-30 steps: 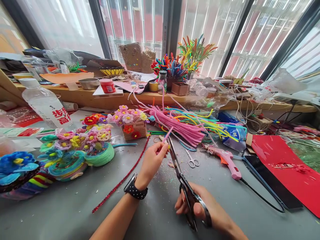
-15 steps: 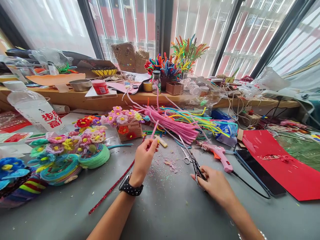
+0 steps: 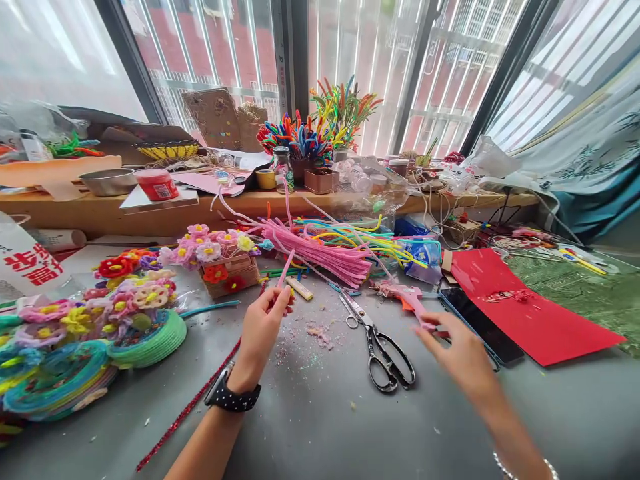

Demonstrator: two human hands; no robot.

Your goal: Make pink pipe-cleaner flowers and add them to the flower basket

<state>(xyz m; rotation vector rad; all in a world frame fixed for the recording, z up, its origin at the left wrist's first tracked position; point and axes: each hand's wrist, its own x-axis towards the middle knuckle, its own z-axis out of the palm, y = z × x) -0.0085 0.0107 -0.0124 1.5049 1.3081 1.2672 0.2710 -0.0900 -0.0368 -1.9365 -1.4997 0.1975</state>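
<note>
My left hand, with a watch on its wrist, pinches a short pink pipe cleaner that points upward. A small dark red piece shows by its fingertips, too hidden to name. My right hand has its thumb and fingers around the handle end of a pink hot glue gun, which lies on the table. Between the hands, large black-handled scissors rest on the table beside a smaller pair of scissors. Behind them lies a bundle of pink pipe cleaners.
Pipe-cleaner flowers in a basket and coiled green pots stand on the left. A red sparkly stem lies near my left forearm. A phone and red sheet are at right. A cluttered wooden ledge runs along the back.
My right hand has let go of the large scissors, now lying on the table, and moved right to the glue gun's handle. My left hand still holds the pink pipe cleaner. The view has turned right.
</note>
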